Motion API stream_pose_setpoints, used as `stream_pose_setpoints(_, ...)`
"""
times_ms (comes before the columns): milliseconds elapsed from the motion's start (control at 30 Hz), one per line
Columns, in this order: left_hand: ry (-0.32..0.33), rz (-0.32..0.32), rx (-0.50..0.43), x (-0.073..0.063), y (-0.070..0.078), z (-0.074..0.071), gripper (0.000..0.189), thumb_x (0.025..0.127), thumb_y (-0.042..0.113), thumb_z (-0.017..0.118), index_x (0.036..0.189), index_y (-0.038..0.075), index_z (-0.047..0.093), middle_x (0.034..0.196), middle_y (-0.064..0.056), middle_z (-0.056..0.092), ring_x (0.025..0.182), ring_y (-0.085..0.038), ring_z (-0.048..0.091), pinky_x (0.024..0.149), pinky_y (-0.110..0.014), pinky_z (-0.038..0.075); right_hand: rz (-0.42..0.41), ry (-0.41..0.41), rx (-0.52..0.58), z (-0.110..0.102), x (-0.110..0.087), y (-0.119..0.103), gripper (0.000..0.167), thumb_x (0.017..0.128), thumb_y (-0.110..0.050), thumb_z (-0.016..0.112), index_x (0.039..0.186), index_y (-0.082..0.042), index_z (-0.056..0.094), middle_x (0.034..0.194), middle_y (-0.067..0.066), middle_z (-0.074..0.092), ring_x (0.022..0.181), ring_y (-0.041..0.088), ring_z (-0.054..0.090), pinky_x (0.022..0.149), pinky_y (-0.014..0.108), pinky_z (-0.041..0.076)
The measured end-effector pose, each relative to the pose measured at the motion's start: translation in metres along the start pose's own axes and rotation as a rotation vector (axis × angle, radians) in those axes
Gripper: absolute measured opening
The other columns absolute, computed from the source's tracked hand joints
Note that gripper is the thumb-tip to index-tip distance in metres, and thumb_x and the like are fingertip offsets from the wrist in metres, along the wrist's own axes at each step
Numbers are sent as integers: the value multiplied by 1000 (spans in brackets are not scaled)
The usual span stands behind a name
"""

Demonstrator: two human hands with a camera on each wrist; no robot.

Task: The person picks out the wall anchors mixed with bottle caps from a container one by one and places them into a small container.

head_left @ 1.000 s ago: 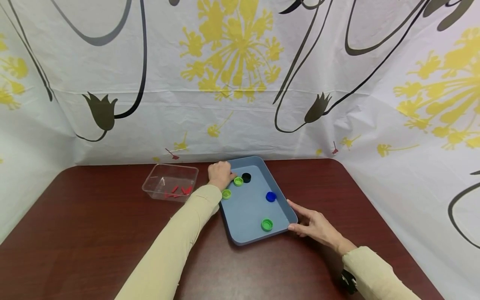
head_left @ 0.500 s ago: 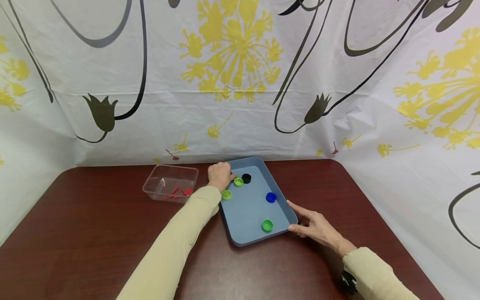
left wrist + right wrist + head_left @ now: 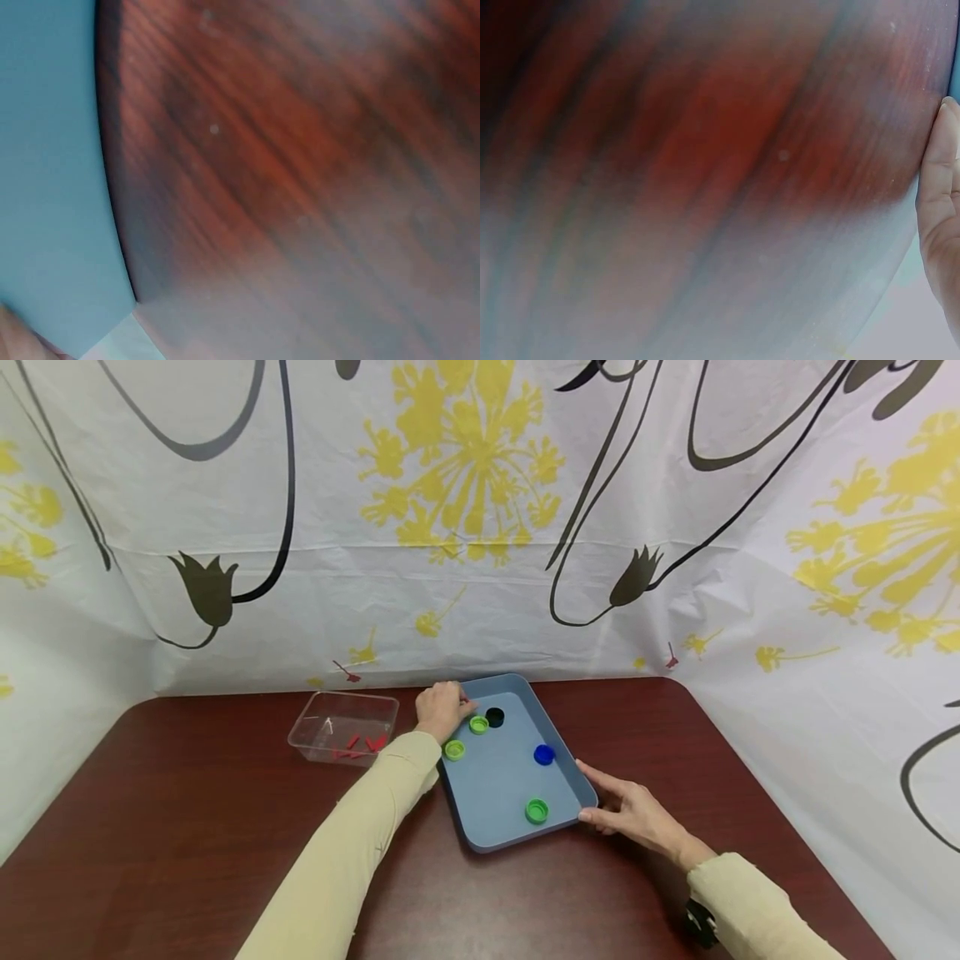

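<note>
A blue-grey tray (image 3: 495, 793) lies on the table with its long side slanting. My left hand (image 3: 441, 710) grips the tray's far left corner, fingers bent over the rim and thumb toward the inside. My right hand (image 3: 637, 814) holds the near right corner, index finger on the right side and thumb at the front edge. Inside the tray are bottle caps: a black cap (image 3: 495, 717), a blue cap (image 3: 544, 755), a green cap (image 3: 536, 811) and two lime caps, one by the left thumb (image 3: 478, 724), one at the left wall (image 3: 454, 750). The left wrist view shows mostly the tray wall (image 3: 52, 150).
A clear plastic box (image 3: 307, 727) with several small red pieces (image 3: 375, 743) stands left of the tray, beyond the left forearm. The dark wood table (image 3: 187, 827) ends at a patterned cloth (image 3: 315, 635) behind and at the sides.
Both hands keep their places on the tray, and the caps stay put. Only the view shifts very slightly.
</note>
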State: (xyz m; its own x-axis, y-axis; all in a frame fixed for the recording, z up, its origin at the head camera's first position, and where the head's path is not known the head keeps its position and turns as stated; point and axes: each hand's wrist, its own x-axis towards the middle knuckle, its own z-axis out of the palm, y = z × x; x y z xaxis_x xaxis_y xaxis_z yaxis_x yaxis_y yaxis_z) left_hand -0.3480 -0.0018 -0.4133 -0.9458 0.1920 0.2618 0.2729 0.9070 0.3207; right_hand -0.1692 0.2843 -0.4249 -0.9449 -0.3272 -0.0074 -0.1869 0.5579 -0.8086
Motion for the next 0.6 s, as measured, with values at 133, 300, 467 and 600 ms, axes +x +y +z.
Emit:
stream_pose_setpoints(133, 6, -14, -19, 0, 1, -2, 27, 81, 43, 71, 87, 17, 75, 85, -1, 72, 66, -18, 64, 56, -31, 49, -2, 2, 0, 0, 0, 2, 74, 85, -24, 70, 147, -13, 33, 124, 25, 52, 66, 12, 61, 59, 30, 54)
stream_pose_setpoints(300, -1, -31, -45, 1, 1, -3, 27, 81, 42, 71, 90, 17, 75, 87, -1, 72, 69, -18, 65, 60, -32, 51, -1, 7, 3, 0, 0, 2, 74, 85, -24, 71, 147, -13, 33, 122, 25, 53, 65, 12, 62, 58, 30, 54)
stream_pose_setpoints(467, 0, -30, -64, 1, 1, -4, 26, 81, 42, 72, 87, 16, 74, 85, -2, 71, 65, -18, 63, 56, -30, 49, 8, 9, 6, 0, 1, 2, 74, 84, -24, 71, 147, -13, 33, 119, 24, 55, 65, 12, 61, 58, 31, 53)
stream_pose_setpoints(600, -2, -31, -81, 1, 0, -5, 25, 81, 40, 72, 86, 16, 74, 83, -2, 71, 63, -17, 63, 54, -30, 49, 6, 8, 4, 0, 1, 2, 74, 84, -24, 71, 147, -13, 33, 113, 22, 57, 64, 12, 61, 57, 31, 53)
